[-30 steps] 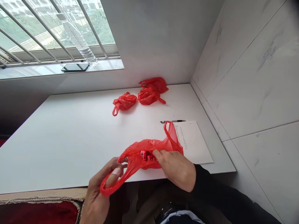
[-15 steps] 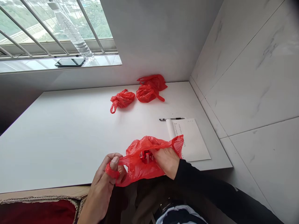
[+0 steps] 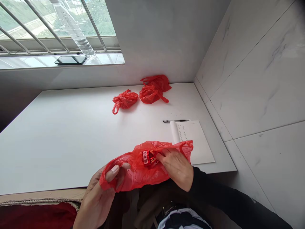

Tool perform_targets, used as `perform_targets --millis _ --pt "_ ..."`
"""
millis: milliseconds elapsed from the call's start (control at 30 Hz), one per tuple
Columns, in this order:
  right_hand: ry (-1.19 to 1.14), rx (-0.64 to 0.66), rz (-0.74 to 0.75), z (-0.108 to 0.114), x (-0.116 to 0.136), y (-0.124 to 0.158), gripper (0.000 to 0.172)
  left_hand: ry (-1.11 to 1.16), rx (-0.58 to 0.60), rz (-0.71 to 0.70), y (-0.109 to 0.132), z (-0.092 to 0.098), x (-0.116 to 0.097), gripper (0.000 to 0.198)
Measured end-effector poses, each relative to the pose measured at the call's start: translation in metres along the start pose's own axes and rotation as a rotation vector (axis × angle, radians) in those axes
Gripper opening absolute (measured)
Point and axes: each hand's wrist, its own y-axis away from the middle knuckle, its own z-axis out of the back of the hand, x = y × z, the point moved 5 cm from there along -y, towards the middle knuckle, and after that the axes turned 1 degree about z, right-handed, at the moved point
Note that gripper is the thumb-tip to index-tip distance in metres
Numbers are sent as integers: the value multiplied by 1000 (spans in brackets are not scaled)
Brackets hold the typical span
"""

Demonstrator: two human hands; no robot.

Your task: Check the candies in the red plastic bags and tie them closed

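Observation:
A thin red plastic bag (image 3: 140,176) is held near the table's front edge, its mouth spread toward me. My left hand (image 3: 105,187) grips its left side, with the thumb and fingers in the handle loop and film stretched over them. Inside the mouth lie small red wrapped packets (image 3: 145,158), one with a white label and dark characters. My right hand (image 3: 177,165) is at the mouth's right side, fingers curled and fingertips beside the packets. What those fingers hold, if anything, is partly hidden.
On the white table (image 3: 71,133), one knotted red bag (image 3: 125,99) and more red bags (image 3: 153,92) lie toward the wall. A notebook (image 3: 200,143) and a pen (image 3: 176,121) lie at the right. A phone (image 3: 71,60) and water bottle (image 3: 78,36) occupy the sill. A cardboard box (image 3: 40,201) stands front left.
My right hand has drawn partly out of the bag, rightward, showing more of its fingers. My left hand has shifted left and its fingers have loosened, stretching the mouth wider. More packets show.

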Motion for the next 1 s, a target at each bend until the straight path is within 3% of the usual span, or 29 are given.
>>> perform_targets --millis 133,333,500,600,767,900,1000 --pt "-9 9 -9 5 -2 3 40 -34 97 -4 -1 2 4 25" --pt "-3 19 53 -5 4 3 26 -133 203 -41 -4 -6 8 27" --pt "-64 -9 126 -16 17 -11 46 -236 287 -60 0 -9 8 30" --pt "-84 19 134 -18 19 -14 46 -186 234 -65 2 -5 7 34" --pt "-66 77 49 -17 13 -9 28 -89 118 -88 6 -5 3 33" --pt "-61 68 -10 -11 6 -15 45 -54 122 -75 12 -17 -2 29" --pt "-64 79 -38 1 2 -14 43 -26 147 -76 15 -22 -5 33"
